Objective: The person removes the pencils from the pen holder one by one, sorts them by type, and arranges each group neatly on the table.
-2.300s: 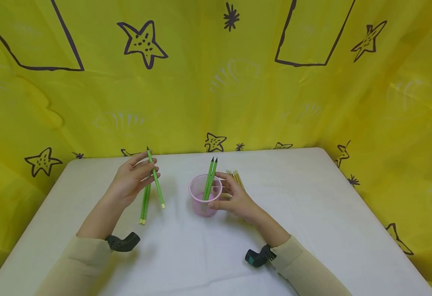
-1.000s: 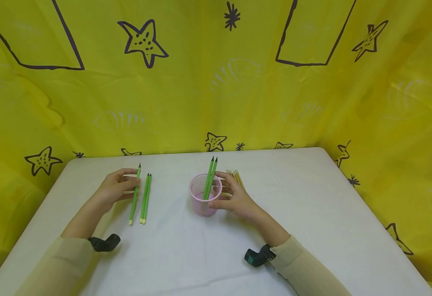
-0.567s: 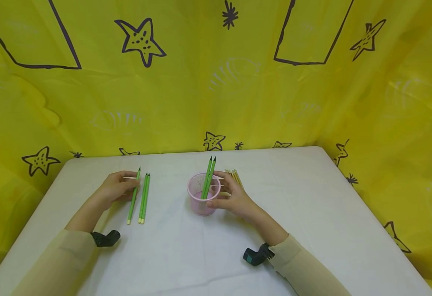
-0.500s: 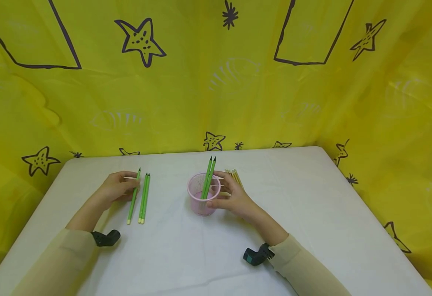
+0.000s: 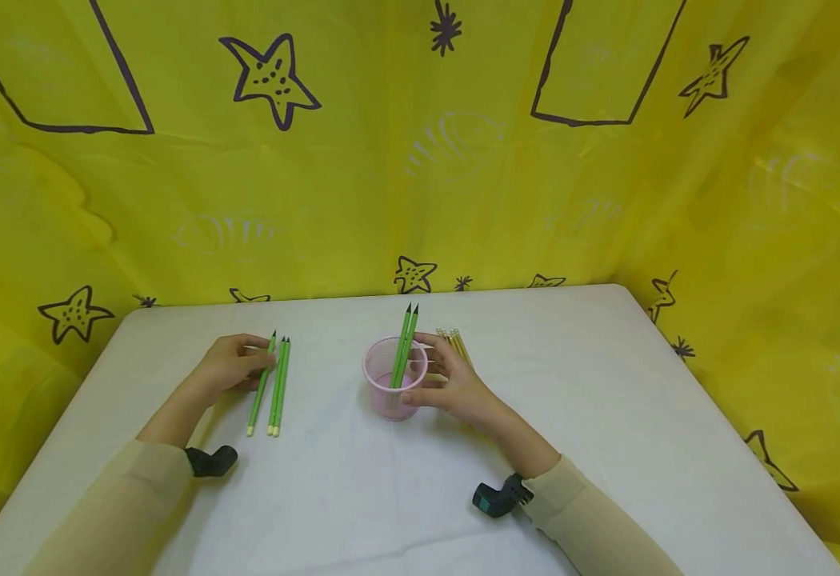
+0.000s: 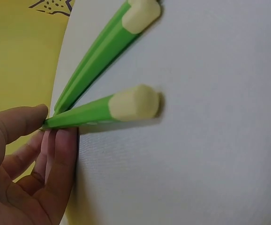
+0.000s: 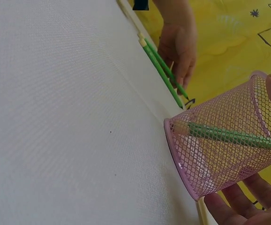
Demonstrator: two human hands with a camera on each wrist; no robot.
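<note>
My left hand (image 5: 231, 368) pinches a green pencil (image 5: 256, 406) near its dark point, between thumb and fingers. The pencil's pale eraser end (image 6: 134, 103) points toward me, low over the white cloth in the left wrist view. Just to its right, two more green pencils (image 5: 280, 392) lie side by side, points away from me. My right hand (image 5: 459, 390) grips a pink mesh pencil cup (image 5: 386, 405) from its right side, thumb in front and fingers behind. The cup stands upright with two green pencils (image 5: 404, 346) leaning in it, points up.
Several thin yellow sticks with pale ends (image 5: 456, 340) lie behind my right hand, partly hidden by it. The white-covered table (image 5: 607, 416) ends at a yellow curtain (image 5: 362, 184) with starfish drawings. A dark camera mount sits at each wrist.
My left hand has carried its green pencil left and down, from above the two loose pencils to beside them. Lately it has edged slightly toward them. My right hand stays on the cup.
</note>
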